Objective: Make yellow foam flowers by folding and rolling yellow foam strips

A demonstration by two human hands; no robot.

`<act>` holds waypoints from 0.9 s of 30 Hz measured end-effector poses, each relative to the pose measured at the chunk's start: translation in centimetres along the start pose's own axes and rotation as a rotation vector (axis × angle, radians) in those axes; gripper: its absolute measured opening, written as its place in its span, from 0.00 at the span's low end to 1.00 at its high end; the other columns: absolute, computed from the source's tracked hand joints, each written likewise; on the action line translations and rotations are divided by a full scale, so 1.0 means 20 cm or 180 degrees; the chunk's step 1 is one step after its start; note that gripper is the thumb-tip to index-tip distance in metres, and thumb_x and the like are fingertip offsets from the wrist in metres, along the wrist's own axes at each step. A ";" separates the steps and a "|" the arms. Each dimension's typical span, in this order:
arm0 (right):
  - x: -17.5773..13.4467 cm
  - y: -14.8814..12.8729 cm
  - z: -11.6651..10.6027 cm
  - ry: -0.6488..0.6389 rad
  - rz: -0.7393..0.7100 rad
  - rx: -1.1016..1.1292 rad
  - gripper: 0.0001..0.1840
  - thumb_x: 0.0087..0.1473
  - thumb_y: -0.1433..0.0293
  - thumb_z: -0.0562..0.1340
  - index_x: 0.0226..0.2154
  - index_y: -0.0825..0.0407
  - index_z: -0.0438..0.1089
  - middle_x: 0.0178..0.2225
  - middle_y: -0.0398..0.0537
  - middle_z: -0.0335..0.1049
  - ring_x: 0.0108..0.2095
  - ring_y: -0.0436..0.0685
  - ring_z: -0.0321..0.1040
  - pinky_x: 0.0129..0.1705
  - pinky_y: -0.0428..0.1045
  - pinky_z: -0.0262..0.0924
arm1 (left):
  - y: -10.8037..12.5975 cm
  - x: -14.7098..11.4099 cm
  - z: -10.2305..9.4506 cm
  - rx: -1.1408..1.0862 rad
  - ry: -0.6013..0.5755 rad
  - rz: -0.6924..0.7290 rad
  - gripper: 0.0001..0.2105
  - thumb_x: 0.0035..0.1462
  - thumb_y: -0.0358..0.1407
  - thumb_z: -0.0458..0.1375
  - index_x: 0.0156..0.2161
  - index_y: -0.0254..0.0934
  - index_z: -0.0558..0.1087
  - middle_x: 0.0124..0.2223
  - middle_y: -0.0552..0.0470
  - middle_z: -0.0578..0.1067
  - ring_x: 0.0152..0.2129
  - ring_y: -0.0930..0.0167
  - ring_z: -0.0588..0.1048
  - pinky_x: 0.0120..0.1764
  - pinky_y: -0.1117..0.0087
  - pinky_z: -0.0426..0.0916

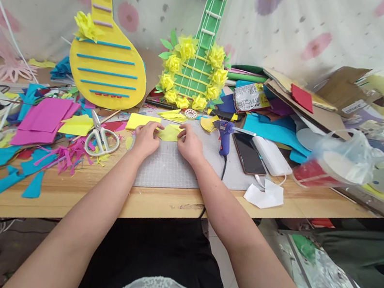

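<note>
A small piece of thin yellow paper [170, 133] lies over the grey cutting mat [169, 169], between my two hands. On its left edge, the curled fingers of my left hand [148, 137] are closed. My right hand [191, 144] pinches the right edge in the same way; the thumbs partly cover the paper. Just beside my left hand is a folded yellow sheet [136, 121]. A blue glue gun [225, 140] stands to the right of my right hand, its cord running down over the mat. White-handled scissors [101, 138] lie to the left.
Behind the mat stand a yellow paper instrument [108, 71] and a green one [206, 43] ringed with yellow flowers. Paper scraps and magenta sheets [44, 120] cover the left side. A phone [249, 154], white power bank [273, 156] and bagged red cup [320, 170] are on the right.
</note>
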State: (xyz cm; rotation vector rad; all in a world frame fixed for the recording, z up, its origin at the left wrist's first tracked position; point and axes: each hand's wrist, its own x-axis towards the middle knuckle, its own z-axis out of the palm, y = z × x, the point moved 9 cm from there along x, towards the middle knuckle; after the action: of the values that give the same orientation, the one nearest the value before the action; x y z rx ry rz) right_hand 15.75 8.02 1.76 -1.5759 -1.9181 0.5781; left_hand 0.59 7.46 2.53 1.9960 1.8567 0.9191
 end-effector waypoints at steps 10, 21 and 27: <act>0.03 0.00 0.01 0.0221 -0.0265 0.0548 0.25 0.45 0.76 0.56 0.49 0.50 0.56 0.45 0.49 0.67 0.41 0.54 0.67 0.44 0.53 0.63 | 0.06 -0.02 0.06 -0.0025 -0.0409 0.0354 0.22 0.44 0.25 0.54 0.48 0.40 0.66 0.47 0.52 0.75 0.38 0.70 0.74 0.53 0.59 0.54; 0.06 0.05 0.02 0.0397 -0.0039 0.1478 0.29 0.42 0.79 0.55 0.49 0.49 0.54 0.47 0.49 0.61 0.31 0.49 0.64 0.40 0.52 0.65 | 0.12 -0.03 0.06 0.0052 -0.0164 0.0729 0.28 0.43 0.30 0.58 0.53 0.40 0.62 0.52 0.47 0.70 0.48 0.62 0.68 0.52 0.58 0.58; 0.12 0.11 0.00 0.0290 0.0034 0.2326 0.29 0.43 0.76 0.56 0.49 0.46 0.51 0.46 0.47 0.61 0.30 0.47 0.62 0.38 0.49 0.64 | 0.11 -0.03 0.02 0.0228 0.0003 0.0706 0.25 0.43 0.28 0.58 0.50 0.42 0.67 0.54 0.48 0.69 0.53 0.61 0.64 0.54 0.57 0.56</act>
State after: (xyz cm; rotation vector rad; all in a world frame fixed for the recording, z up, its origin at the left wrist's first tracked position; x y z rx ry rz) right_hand 16.96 10.75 0.64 -1.1073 -1.3888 1.0444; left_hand 2.53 6.69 3.40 2.2803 1.7160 0.9221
